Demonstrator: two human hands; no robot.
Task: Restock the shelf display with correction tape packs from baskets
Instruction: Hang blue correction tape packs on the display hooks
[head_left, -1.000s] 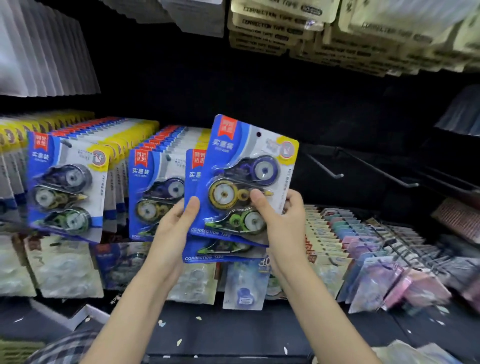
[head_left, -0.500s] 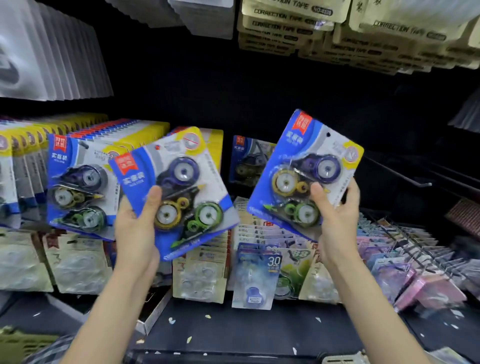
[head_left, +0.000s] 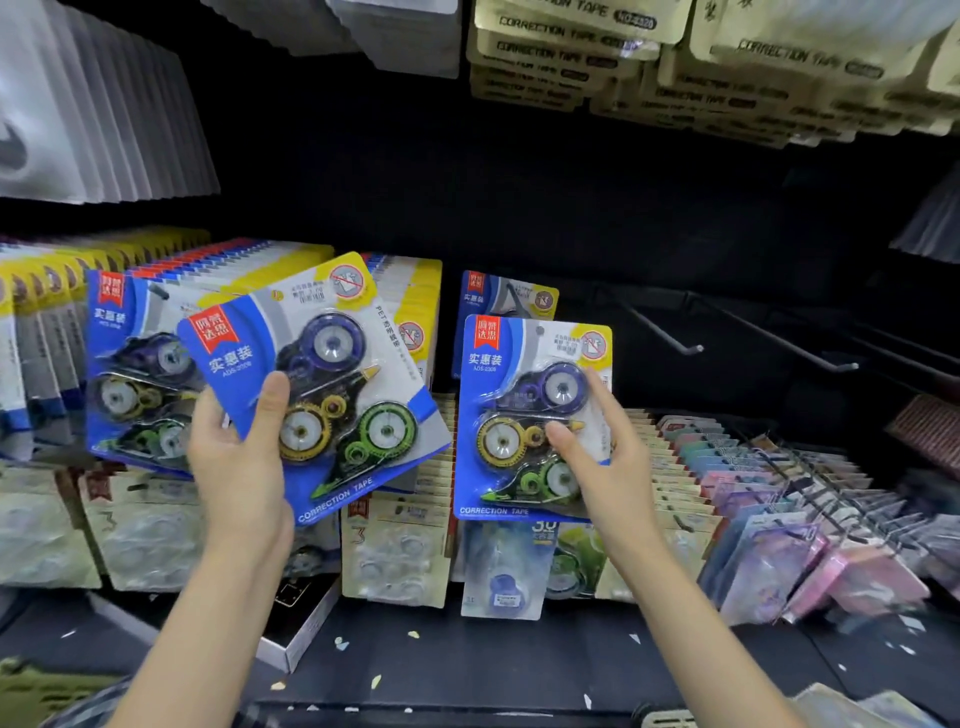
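My left hand (head_left: 239, 462) grips a blue correction tape pack (head_left: 322, 384) by its lower left corner, tilted clockwise, in front of the full hanging rows. My right hand (head_left: 602, 457) holds a second blue pack (head_left: 524, 415) upright by its right side, thumb on the front, at a peg where one more pack (head_left: 506, 299) hangs behind it. Each pack shows purple, yellow and green tape rollers.
Full rows of the same packs (head_left: 218, 275) hang at the left. Bare metal pegs (head_left: 670, 338) jut out at the right. Below hang beige packs (head_left: 395, 545) and pastel packs (head_left: 769, 499). Beige correction tape cards (head_left: 571, 52) hang overhead. A dark shelf floor (head_left: 467, 660) lies below.
The right hand has swung its pack upright and moved it left and down to the peg in front of the hanging pack. The left hand's pack stays tilted at the left.
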